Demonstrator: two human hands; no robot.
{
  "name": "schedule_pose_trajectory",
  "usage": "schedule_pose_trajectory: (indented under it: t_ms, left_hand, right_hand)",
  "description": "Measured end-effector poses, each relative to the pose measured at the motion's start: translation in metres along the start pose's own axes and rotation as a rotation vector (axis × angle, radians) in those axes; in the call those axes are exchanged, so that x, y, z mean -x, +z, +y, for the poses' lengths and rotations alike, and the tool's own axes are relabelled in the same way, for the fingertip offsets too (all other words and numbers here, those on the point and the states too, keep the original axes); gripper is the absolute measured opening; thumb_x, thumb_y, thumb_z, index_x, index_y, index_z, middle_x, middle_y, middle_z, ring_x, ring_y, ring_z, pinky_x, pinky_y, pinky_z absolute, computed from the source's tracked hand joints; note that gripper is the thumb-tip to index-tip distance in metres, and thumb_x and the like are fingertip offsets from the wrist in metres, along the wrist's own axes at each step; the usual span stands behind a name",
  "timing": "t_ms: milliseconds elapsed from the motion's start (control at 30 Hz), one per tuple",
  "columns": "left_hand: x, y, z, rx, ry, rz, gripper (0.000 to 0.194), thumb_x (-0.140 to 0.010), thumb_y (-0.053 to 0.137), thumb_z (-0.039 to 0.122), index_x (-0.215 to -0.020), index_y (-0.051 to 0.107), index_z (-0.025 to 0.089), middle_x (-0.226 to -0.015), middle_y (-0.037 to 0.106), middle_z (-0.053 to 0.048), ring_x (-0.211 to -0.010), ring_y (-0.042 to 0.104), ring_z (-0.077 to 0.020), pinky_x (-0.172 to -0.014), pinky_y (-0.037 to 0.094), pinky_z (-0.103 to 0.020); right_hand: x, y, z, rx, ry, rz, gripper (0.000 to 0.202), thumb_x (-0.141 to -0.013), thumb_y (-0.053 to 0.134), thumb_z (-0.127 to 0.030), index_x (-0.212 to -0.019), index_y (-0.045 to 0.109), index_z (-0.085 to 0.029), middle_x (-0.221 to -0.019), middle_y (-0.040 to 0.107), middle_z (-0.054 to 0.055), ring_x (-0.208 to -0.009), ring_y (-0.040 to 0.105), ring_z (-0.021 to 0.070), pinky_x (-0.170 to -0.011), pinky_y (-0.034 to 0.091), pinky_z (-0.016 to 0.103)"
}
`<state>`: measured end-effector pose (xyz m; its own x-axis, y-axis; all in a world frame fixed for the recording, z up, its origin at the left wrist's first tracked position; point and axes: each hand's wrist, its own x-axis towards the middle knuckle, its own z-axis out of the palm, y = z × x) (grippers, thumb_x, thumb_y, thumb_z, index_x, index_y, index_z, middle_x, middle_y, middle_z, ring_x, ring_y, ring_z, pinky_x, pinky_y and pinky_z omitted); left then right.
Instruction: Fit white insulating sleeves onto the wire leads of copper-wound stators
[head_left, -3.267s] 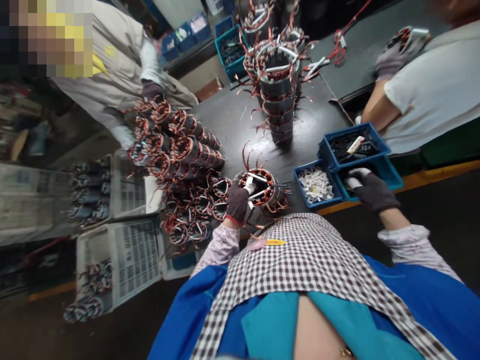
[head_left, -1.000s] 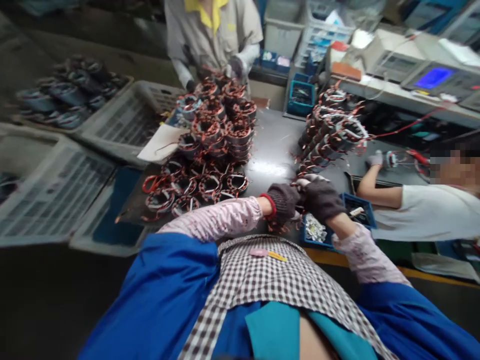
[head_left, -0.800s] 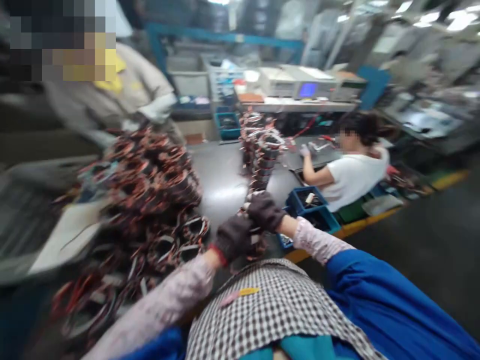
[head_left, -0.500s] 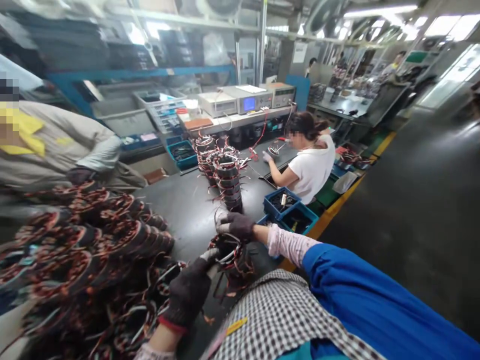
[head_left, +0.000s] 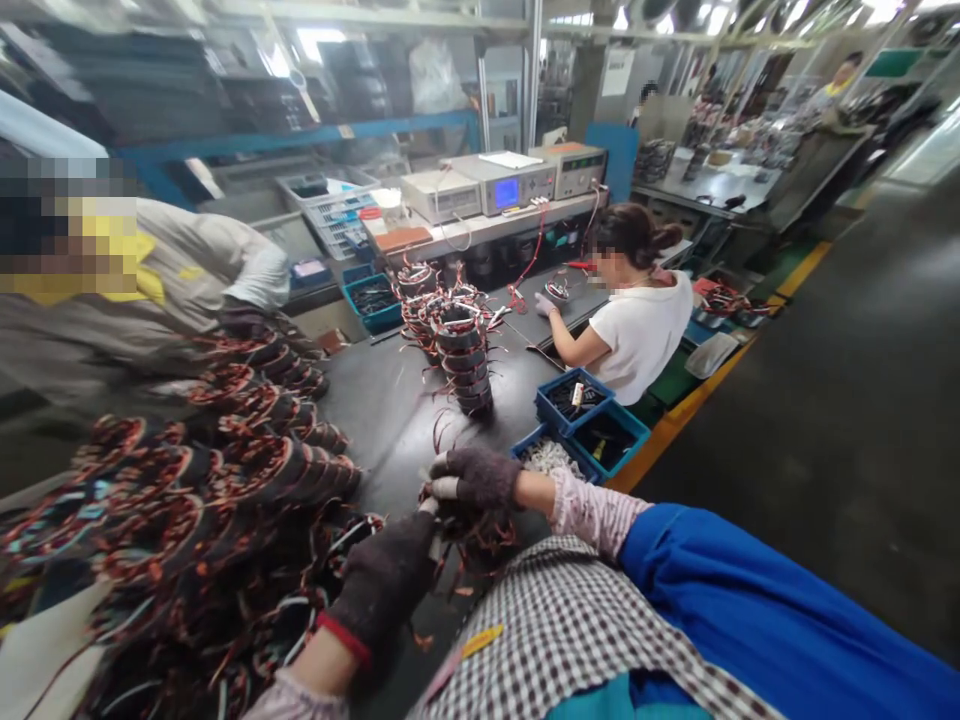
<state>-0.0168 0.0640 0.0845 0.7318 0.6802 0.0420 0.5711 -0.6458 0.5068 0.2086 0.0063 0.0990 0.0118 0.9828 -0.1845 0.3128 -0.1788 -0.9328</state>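
A wound ring with red and black wires (head_left: 487,540) stands near the table's front edge, against the checked apron, partly hidden by both hands. My left hand (head_left: 394,565), in a dark glove with pale fingertips, is at its left side, with fingers closed on wires at its top. My right hand (head_left: 472,478), gloved the same way, lies over the top with fingers bent together at the same wires. The fingertips of both hands nearly meet. Beyond them stands a stack of wound rings (head_left: 465,360) with loose wire ends.
Piles of wound rings (head_left: 277,470) cover the left side, where a person in grey (head_left: 187,260) leans in. Blue bins (head_left: 574,400) with small parts sit at the right. A person in white (head_left: 645,320) works beyond them, near meters (head_left: 510,188) on a shelf.
My right hand has moved down over the ring's top, hiding its opening, and my left fingers have come closer to it. The person in grey has leaned further in, and the view has shifted slightly.
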Motion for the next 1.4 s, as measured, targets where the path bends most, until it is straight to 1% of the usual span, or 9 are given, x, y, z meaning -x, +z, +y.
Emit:
schedule_pose_trajectory:
  t_ms: [167,333,533,700,833,933,1100,1267,1400]
  left_hand:
    - [0.003,-0.026,0.016,0.905,-0.432,-0.153,0.032,-0.082,0.082,0.049,-0.103,0.085,0.026,-0.089,0.078,-0.005,-0.076,0.069,-0.0236,-0.070,0.057,-0.036]
    - [0.004,-0.030,0.025,1.428,-0.537,-0.036,0.067,-0.071,0.100,0.048,-0.129,0.075,0.024,-0.068,0.056,0.008,-0.052,0.041,-0.0071,-0.048,0.029,-0.020]
    - [-0.026,0.005,0.043,1.693,-0.391,0.006,0.082,-0.066,0.108,0.042,-0.135,0.069,0.020,-0.110,0.082,-0.005,-0.088,0.077,-0.0180,-0.080,0.064,-0.029]
    - [-0.034,0.014,0.046,1.479,-0.197,-0.072,0.067,-0.087,0.093,0.070,-0.124,0.075,0.016,-0.093,0.078,-0.005,-0.071,0.070,-0.0149,-0.068,0.061,-0.028]
    - [-0.028,0.023,0.023,1.112,-0.103,0.198,0.069,-0.095,0.087,0.061,-0.147,0.070,0.019,-0.122,0.084,-0.011,-0.106,0.081,-0.0248,-0.098,0.069,-0.041]
    - [-0.016,0.033,0.016,0.539,0.116,0.143,0.066,-0.099,0.085,0.050,-0.154,0.071,0.018,-0.138,0.082,-0.016,-0.132,0.078,-0.0327,-0.125,0.058,-0.055]
    - [0.001,0.037,0.031,-0.050,0.405,-0.066,0.048,-0.108,0.078,0.039,-0.154,0.077,0.024,-0.144,0.083,-0.013,-0.143,0.074,-0.0340,-0.147,0.027,-0.068]
    - [-0.017,0.015,0.048,-0.135,0.411,-0.212,0.036,-0.108,0.079,0.043,-0.138,0.086,0.024,-0.123,0.089,-0.010,-0.124,0.082,-0.0298,-0.128,0.055,-0.052]
    - [-0.036,0.014,0.080,-0.202,0.176,-0.358,0.056,-0.100,0.086,0.054,-0.137,0.082,0.013,-0.118,0.087,-0.018,-0.113,0.084,-0.0359,-0.098,0.065,-0.044]
  right_hand:
    - [0.002,-0.001,0.007,-0.032,0.059,0.046,0.007,-0.099,0.080,-0.024,-0.097,0.080,-0.018,-0.088,0.077,0.000,-0.089,0.071,0.0170,-0.083,0.056,0.026]
    - [0.023,-0.005,0.003,-0.414,0.048,-0.050,0.043,-0.090,0.092,-0.055,-0.099,0.082,-0.015,-0.093,0.081,0.006,-0.088,0.076,0.0213,-0.085,0.065,0.035]
    - [0.031,-0.011,-0.014,-0.334,-0.185,0.015,0.037,-0.091,0.094,-0.055,-0.109,0.089,-0.023,-0.114,0.086,0.007,-0.118,0.079,0.0272,-0.113,0.065,0.045]
    - [0.036,-0.015,-0.015,-0.347,-0.152,0.120,0.038,-0.084,0.099,-0.054,-0.096,0.083,-0.022,-0.094,0.083,0.005,-0.087,0.079,0.0240,-0.085,0.071,0.042]
    - [0.058,-0.046,0.014,-0.347,-0.051,0.437,0.031,-0.080,0.098,-0.037,-0.095,0.076,-0.023,-0.092,0.081,0.005,-0.075,0.074,0.0196,-0.073,0.064,0.035]
    - [0.077,-0.072,0.057,-0.123,0.208,0.652,0.015,-0.081,0.082,-0.017,-0.092,0.074,-0.023,-0.091,0.080,0.007,-0.082,0.073,0.0210,-0.086,0.063,0.040]
    - [0.101,-0.091,0.105,0.260,0.592,0.611,0.026,-0.076,0.064,-0.001,-0.073,0.076,-0.024,-0.109,0.083,0.017,-0.115,0.076,0.0298,-0.116,0.054,0.045]
    - [0.110,-0.070,0.078,0.119,0.441,0.596,0.031,-0.104,0.058,-0.039,-0.122,0.077,-0.022,-0.098,0.081,0.013,-0.078,0.075,0.0249,-0.076,0.061,0.038]
    - [0.103,-0.030,0.054,0.335,0.188,0.302,0.031,-0.106,0.059,-0.049,-0.108,0.074,-0.023,-0.086,0.077,0.010,-0.074,0.074,0.0256,-0.069,0.054,0.033]
